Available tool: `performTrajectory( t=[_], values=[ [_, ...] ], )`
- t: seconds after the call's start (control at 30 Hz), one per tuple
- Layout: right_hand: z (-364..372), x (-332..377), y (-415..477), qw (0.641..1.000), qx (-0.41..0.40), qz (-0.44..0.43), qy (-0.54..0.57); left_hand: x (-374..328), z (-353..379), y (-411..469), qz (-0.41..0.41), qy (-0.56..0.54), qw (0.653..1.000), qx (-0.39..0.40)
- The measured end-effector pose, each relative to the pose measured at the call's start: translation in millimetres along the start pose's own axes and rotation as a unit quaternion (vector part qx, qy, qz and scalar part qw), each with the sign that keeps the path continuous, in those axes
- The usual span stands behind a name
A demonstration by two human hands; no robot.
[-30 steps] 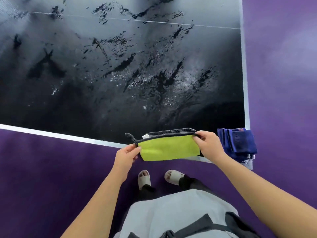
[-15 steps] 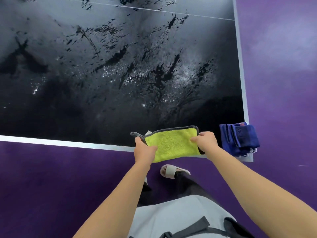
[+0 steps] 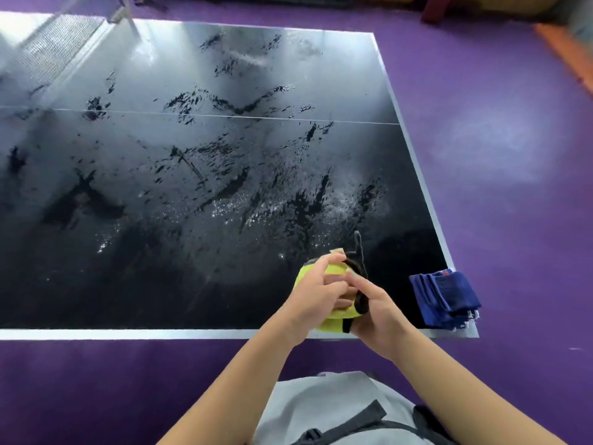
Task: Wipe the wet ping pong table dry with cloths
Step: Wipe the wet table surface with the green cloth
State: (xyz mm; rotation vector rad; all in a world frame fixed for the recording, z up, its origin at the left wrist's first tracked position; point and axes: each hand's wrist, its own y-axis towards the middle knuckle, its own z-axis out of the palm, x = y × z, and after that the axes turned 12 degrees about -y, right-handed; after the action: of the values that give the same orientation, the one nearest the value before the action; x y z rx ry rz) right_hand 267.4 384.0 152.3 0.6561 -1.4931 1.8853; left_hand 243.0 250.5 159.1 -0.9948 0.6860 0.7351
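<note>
Since before, bunched between both hands: yellow-green microfibre cloth with dark trim (image 3: 337,322), left hand (image 3: 316,295) and right hand (image 3: 378,308) fingers curled round it above wet black tabletop (image 3: 192,187); folded blue cloth (image 3: 444,297) right of fingers.

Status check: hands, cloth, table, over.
Left hand and right hand both gripping bunched yellow cloth. Table wet, unwiped. Blue cloth on corner.

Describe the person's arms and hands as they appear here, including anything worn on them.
Both forearms are bare up to the bottom edge of the picture, with no sleeves in view. The left hand and right hand wear no gloves, and no rings, watch or bands show on hands or wrists. Lower down, a light grey garment crossed by a dark strap covers the torso.
</note>
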Motion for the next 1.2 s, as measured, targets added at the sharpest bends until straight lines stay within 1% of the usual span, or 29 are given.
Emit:
performTrajectory(
  t=[0.07,0.13,0.17,0.2,0.23,0.27,0.3,0.33,0.37,0.4,0.43,0.53,0.6,0.67,0.77,0.9,0.97,1.0,1.1,1.13,1.2],
  values=[
    [0,-4,2,0.999,-0.034,0.003,-0.009,-3,-9,-6,0.02,0.0,1.0,-0.008],
    [-1,-7,4,0.996,-0.087,0.014,-0.015,-3,-22,-7,0.068,0.054,0.994,-0.073],
    [-2,-9,3,0.994,-0.105,0.014,-0.008,-2,-29,-6,0.08,0.087,0.987,-0.108],
    [-4,-10,0,0.993,-0.115,0.01,0.002,-1,-35,-5,0.063,0.106,0.984,-0.128],
    [-6,-9,-4,0.993,-0.115,0.001,0.008,0,-41,-5,0.017,0.107,0.987,-0.12],
    [-8,-7,-9,0.994,-0.106,-0.015,0.015,-1,-44,-6,-0.037,0.083,0.992,-0.087],
    [-10,-4,-15,0.995,-0.094,-0.033,0.024,0,-47,-8,-0.081,0.044,0.995,-0.038],
    [-11,-2,-21,0.995,-0.079,-0.051,0.035,1,-47,-11,-0.107,-0.001,0.994,0.016],
    [-12,0,-25,0.994,-0.071,-0.067,0.041,2,-48,-13,-0.109,-0.046,0.991,0.061],
    [-13,1,-26,0.994,-0.065,-0.075,0.038,3,-48,-14,-0.097,-0.082,0.988,0.089],
    [-13,1,-26,0.995,-0.064,-0.075,0.026,2,-47,-14,-0.08,-0.094,0.988,0.094],
    [-12,-1,-24,0.997,-0.057,-0.05,0.008,-2,-52,-10,-0.046,-0.046,0.996,0.069],
    [-9,6,-22,0.998,-0.033,-0.052,0.013,-6,-58,-10,-0.046,-0.059,0.995,0.067],
    [-7,14,-17,0.998,-0.027,-0.06,0.021,-9,-65,-10,-0.046,-0.088,0.993,0.066],
    [-9,20,0,0.999,-0.029,-0.037,0.023,-6,-72,-6,-0.046,-0.105,0.993,0.036],
    [-5,13,25,0.998,-0.004,0.047,0.03,10,-85,-15,-0.066,-0.12,0.99,-0.04],
    [4,4,42,0.995,0.012,0.092,0.022,20,-98,-24,-0.075,-0.143,0.983,-0.092],
    [10,-2,52,0.993,0.021,0.115,0.007,25,-105,-29,-0.08,-0.16,0.977,-0.113],
    [31,-22,77,0.981,0.064,0.174,-0.052,40,-125,-46,-0.098,-0.219,0.961,-0.139],
    [38,-27,82,0.978,0.078,0.184,-0.067,42,-130,-53,-0.104,-0.221,0.958,-0.149],
    [57,-33,87,0.969,0.126,0.188,-0.101,42,-142,-66,-0.101,-0.188,0.957,-0.198]
  ],
)
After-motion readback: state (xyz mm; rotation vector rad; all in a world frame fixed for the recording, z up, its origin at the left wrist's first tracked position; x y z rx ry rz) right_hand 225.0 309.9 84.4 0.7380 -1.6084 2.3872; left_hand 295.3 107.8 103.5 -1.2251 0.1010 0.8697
